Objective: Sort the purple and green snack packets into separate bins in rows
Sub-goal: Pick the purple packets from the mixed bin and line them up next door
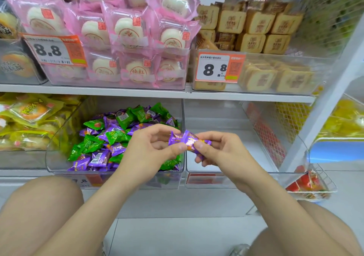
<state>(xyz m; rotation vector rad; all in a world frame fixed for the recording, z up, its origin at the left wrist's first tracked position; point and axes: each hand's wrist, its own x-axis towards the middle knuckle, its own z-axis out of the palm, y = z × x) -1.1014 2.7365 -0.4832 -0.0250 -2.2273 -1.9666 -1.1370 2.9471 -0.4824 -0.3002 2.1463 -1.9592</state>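
The white shelf crosses the middle of the frame. Under it sit two clear bins side by side. The left bin at centre left holds a heap of purple and green packets; the right bin is at centre right.

Both forearms rise from the lower corners and meet at frame centre. The left hand is curled, palm turned inward, and its grip pinches the left end of a purple packet between thumb and fingers. The right hand pinches the right end the same way.

The packet hangs over the divide between the bins, with its long axis across the frame, dipping slightly to the right. Whether it is one packet or two bunched together cannot be told, and its print is blurred. The left hand hides the heap's right edge, and the left forearm covers part of a price label.
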